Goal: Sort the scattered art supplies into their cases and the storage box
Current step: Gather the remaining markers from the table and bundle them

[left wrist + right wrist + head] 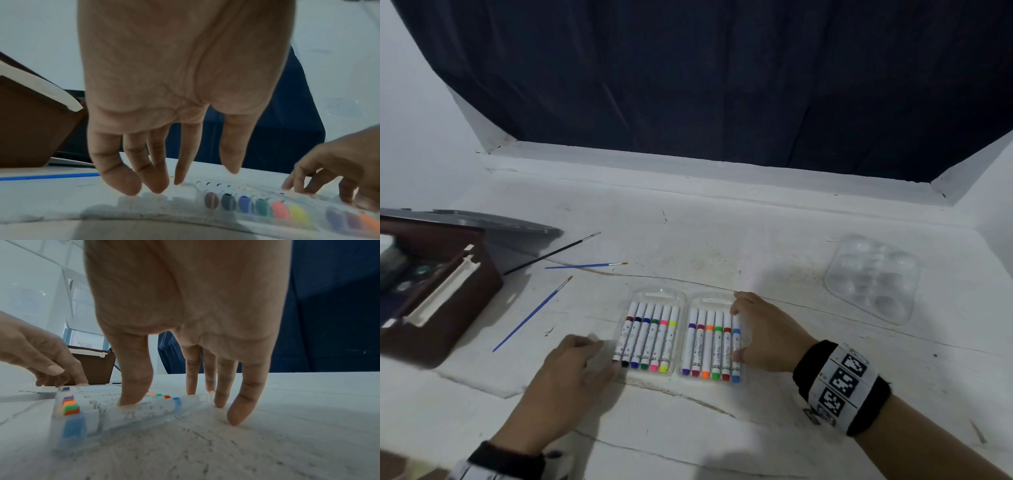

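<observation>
Fingers (133, 395) of the right hand (763, 334) are straight and spread, the thumb pressing down on the blue marker (736, 346) at the outer edge of the case (661, 294); the other tips rest on the table (756, 240) just beside the case's rim. Left hand (571, 366) hangs relaxed at the case's left edge, tips touching or nearly touching the rim, holding nothing.

Case lies open flat, clear, two halves side by side, six markers (650, 337) seated in the left half and six in the right.

Risks noted:
- Closing. Folding one half over the other may tip markers out of their grooves if any sits proud; the blue marker under the thumb looks the least settled, though blur prevents certainty.
- Slip. The case is light and smooth on a smooth table; a one-sided push could skate it away.
- Remaining items. Three brushes (532, 313) lie loose between case and brown box (448, 308); a sweeping left arm could roll them.
- A clear tray (873, 277) stands well apart at the right, easy to overlook.
</observation>
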`<act>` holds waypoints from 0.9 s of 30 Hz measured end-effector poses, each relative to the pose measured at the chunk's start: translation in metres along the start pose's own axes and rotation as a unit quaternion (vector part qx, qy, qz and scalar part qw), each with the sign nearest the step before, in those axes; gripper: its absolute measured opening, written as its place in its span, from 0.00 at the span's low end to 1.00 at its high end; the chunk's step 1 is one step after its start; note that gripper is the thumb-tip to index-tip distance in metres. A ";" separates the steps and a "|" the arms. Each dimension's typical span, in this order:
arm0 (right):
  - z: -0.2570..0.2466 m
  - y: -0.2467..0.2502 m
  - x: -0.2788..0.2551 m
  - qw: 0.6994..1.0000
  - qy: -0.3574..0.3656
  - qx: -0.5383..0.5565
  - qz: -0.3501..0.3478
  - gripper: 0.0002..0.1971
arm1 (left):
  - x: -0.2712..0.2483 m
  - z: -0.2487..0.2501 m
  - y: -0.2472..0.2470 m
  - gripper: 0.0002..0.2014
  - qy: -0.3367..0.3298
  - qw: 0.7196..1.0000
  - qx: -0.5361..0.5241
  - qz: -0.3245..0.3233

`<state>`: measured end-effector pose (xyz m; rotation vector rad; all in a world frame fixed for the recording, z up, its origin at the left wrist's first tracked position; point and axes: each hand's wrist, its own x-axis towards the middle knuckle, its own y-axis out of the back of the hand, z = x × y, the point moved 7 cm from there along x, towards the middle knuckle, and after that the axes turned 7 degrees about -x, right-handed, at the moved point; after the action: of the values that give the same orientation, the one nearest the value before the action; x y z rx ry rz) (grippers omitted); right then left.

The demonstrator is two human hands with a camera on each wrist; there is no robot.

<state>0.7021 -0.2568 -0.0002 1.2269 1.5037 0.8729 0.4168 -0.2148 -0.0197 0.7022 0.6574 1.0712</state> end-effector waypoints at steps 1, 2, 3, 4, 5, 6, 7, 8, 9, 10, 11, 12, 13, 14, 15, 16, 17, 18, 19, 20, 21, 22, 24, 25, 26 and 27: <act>0.000 0.000 0.000 1.000 0.000 0.002 0.001 0.30 | 0.000 0.002 -0.002 0.15 -0.004 1.000 0.001 -0.005; 0.000 0.001 0.000 1.000 0.000 0.003 0.003 0.30 | 0.000 0.002 -0.004 0.14 -0.003 1.000 -0.002 -0.010; -0.001 0.002 0.000 1.000 0.000 0.002 0.004 0.29 | 0.002 0.001 -0.005 0.13 0.006 1.000 -0.005 -0.011; -0.001 0.002 0.000 1.000 0.000 0.002 0.005 0.29 | 0.004 -0.001 -0.005 0.13 0.015 1.000 -0.011 -0.009; -0.001 0.002 0.000 1.000 0.002 0.002 0.006 0.29 | 0.006 -0.003 -0.005 0.14 0.023 1.000 -0.013 -0.006; 0.000 0.002 0.001 1.000 0.004 0.000 0.006 0.29 | 0.006 -0.003 -0.004 0.14 0.029 1.000 -0.010 -0.003; 0.000 0.001 0.001 1.000 0.006 -0.003 0.005 0.30 | 0.007 -0.005 -0.003 0.13 0.035 0.999 -0.007 -0.001; 0.001 0.000 0.001 1.000 0.007 -0.005 0.004 0.32 | 0.008 -0.006 -0.003 0.13 0.040 0.999 -0.015 0.004; 0.002 -0.001 0.001 1.000 0.007 -0.004 0.003 0.33 | 0.008 -0.008 -0.002 0.12 0.046 0.998 -0.028 0.011; 0.003 -0.001 0.001 1.000 0.006 0.001 0.002 0.34 | 0.009 -0.011 -0.001 0.12 0.058 0.997 -0.045 0.017; 0.004 -0.001 0.000 1.000 0.007 0.007 0.002 0.34 | 0.009 -0.014 0.000 0.13 0.073 0.994 -0.073 0.023; 0.003 -0.001 -0.001 1.000 0.010 0.012 0.002 0.34 | 0.009 -0.015 0.001 0.15 0.089 0.989 -0.110 0.029; 0.003 0.000 -0.002 1.000 0.013 0.019 0.004 0.34 | 0.008 -0.016 0.002 0.17 0.104 0.983 -0.148 0.037; 0.003 -0.001 -0.003 1.000 0.016 0.026 0.007 0.35 | 0.007 -0.015 0.003 0.18 0.116 0.977 -0.176 0.045; 0.003 -0.001 -0.003 0.999 0.017 0.034 0.010 0.36 | 0.007 -0.012 0.005 0.17 0.120 0.972 -0.194 0.054; 0.004 -0.002 -0.003 0.999 0.019 0.040 0.013 0.38 | 0.006 -0.009 0.006 0.16 0.121 0.969 -0.205 0.065; 0.004 -0.003 -0.002 0.999 0.021 0.043 0.018 0.39 | 0.007 -0.006 0.007 0.14 0.116 0.967 -0.215 0.077; 0.006 -0.004 -0.002 0.998 0.021 0.047 0.024 0.41 | 0.008 -0.002 0.008 0.12 0.109 0.963 -0.229 0.089; 0.007 -0.004 -0.002 0.998 0.020 0.050 0.029 0.43 | 0.009 0.000 0.009 0.12 0.103 0.959 -0.245 0.099; 0.008 -0.005 -0.002 0.998 0.018 0.055 0.035 0.46 | 0.009 0.004 0.010 0.11 0.096 0.953 -0.265 0.108; 0.009 -0.006 -0.002 0.997 0.014 0.058 0.040 0.48 | 0.010 0.008 0.011 0.11 0.086 0.949 -0.281 0.114; 0.010 -0.007 -0.002 0.997 0.008 0.062 0.043 0.49 | 0.010 0.014 0.013 0.11 0.073 0.946 -0.291 0.120; 0.011 -0.009 -0.002 0.997 -0.006 0.059 0.045 0.50 | 0.010 0.024 0.017 0.09 0.042 0.945 -0.299 0.123; 0.009 -0.011 -0.002 0.998 -0.012 0.052 0.043 0.50 | 0.011 0.028 0.019 0.08 0.027 0.946 -0.302 0.119; 0.007 -0.013 -0.001 0.998 -0.021 0.044 0.039 0.49 | 0.013 0.031 0.023 0.09 0.013 0.946 -0.305 0.111; 0.004 -0.016 -0.001 0.998 -0.032 0.036 0.033 0.48 | 0.017 0.032 0.026 0.09 0.000 0.949 -0.300 0.101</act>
<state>0.7021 -0.2618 -0.0156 1.3511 1.4615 0.8223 0.4329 -0.1972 0.0180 0.2399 0.2309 1.3737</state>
